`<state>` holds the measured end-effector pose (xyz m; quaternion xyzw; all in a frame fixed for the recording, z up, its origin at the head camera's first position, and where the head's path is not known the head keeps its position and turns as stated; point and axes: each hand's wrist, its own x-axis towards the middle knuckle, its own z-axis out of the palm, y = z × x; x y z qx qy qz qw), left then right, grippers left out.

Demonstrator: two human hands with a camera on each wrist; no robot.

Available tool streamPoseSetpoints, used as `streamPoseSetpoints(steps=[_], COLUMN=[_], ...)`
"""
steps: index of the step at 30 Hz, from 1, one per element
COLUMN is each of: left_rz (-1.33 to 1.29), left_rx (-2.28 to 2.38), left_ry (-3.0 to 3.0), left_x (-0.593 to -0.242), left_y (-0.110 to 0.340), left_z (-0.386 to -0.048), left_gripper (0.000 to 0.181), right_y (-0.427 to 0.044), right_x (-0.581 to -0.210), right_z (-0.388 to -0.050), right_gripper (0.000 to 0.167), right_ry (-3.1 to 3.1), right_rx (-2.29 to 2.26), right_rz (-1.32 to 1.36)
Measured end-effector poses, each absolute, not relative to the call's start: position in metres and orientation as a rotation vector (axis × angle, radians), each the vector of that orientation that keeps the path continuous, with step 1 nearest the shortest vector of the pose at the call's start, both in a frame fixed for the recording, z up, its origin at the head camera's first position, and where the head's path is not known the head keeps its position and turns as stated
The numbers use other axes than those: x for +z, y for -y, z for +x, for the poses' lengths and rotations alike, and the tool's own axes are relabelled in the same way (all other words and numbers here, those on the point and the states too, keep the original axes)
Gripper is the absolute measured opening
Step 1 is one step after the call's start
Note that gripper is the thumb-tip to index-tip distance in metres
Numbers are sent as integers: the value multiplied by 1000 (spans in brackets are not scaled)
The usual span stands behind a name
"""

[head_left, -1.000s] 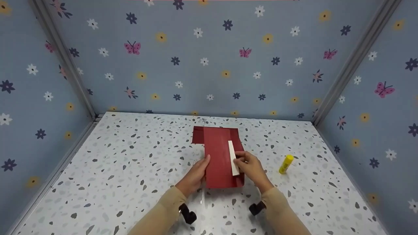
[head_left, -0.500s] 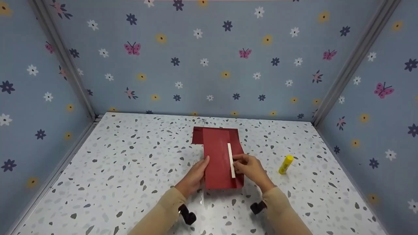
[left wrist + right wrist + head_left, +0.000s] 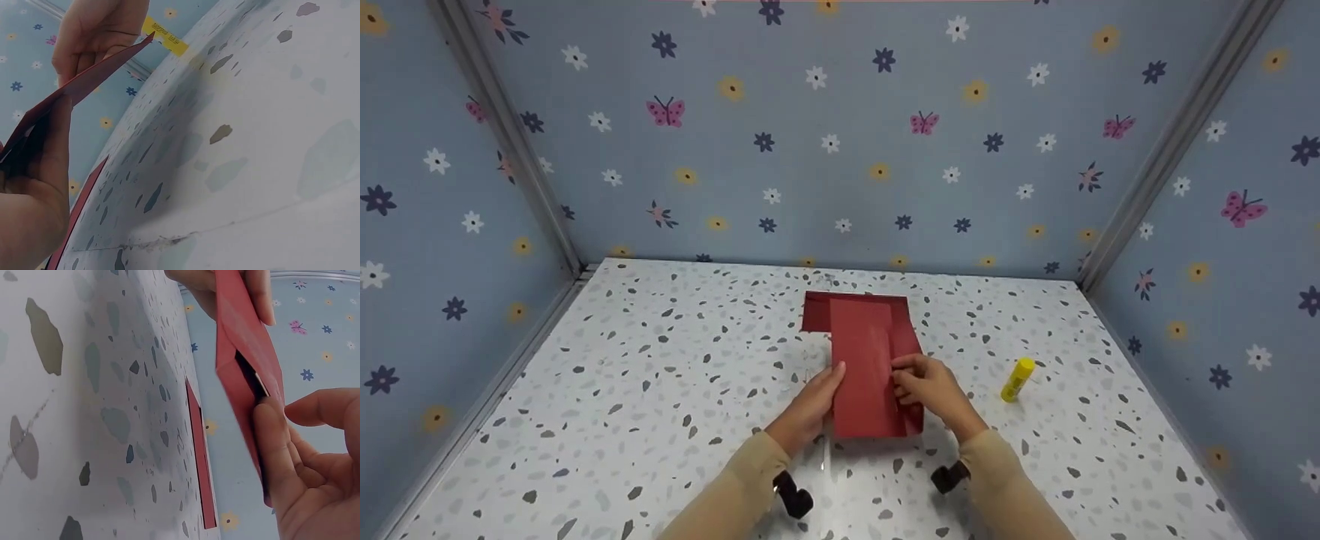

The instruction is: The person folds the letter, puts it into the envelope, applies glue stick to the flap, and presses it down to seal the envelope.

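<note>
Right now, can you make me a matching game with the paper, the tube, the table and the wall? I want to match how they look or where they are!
1. tube
2. folded paper
3. wall
4. table

A. white and speckled
B. mostly blue
C. yellow
D. held in the left hand

Right pairs: 1-C, 2-D, 3-B, 4-A.

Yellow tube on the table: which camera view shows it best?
The head view: the yellow tube shows whole and uncovered there. The left wrist view shows only part, beyond the right hand; the right wrist view shows none.
</note>
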<state>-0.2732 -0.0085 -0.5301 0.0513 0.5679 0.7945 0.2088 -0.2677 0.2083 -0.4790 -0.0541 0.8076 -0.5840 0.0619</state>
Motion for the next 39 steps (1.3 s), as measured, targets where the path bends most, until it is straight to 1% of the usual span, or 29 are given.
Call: streamPoseSetpoints(steps=[3, 7, 11, 16, 22, 24, 26, 28, 32, 34, 36, 39], left_rz=[138, 152, 174, 196, 129, 97, 79, 61, 33, 20, 10, -23], left_rx=[2200, 2199, 2204, 2224, 2267, 2291, 2304, 2311, 2350, 2379, 2407, 2432], left_ry=[-1592, -1593, -1588, -1614, -1681, -1711, -1753, -1778, -1786, -1773, -1754, -1727], left_x=[-531, -531, -531, -530, -528, -527, -526, -524, -521, -519, -519, -519], left_y=[8, 9, 10, 12, 11, 11, 12, 12, 11, 10, 9, 7], left_z=[-273, -273, -272, -274, -276, -278, -278, -279, -280, -280, -280, -281], left_gripper=[56, 55, 50, 45, 42, 43, 44, 45, 44, 44, 44, 44], right_y=[-206, -207, -210, -212, -214, -215, -217, -220, -223, -224, -224, -224], right_x=[-471, -477, -490, -492, -487, -488, -489, -492, -498, -502, -505, -511], right_z=[-264, -268, -274, -275, -272, -272, -273, -275, -276, -276, -275, -273], right_gripper=[26, 24, 28, 33, 26, 22, 22, 28, 52, 59, 62, 59], right_ry=[-2433, -2453, -2476, -2476, -2543, -2622, -2693, -2733, -2654, -2562, -2444, -2273], right_rx=[-1767, -1745, -1711, -1692, -1701, -1707, -1723, -1739, -1754, -1756, -1777, -1825], right_rz=[-150, -140, -164, -210, -235, -242, -233, -190, -73, -50, -54, -78])
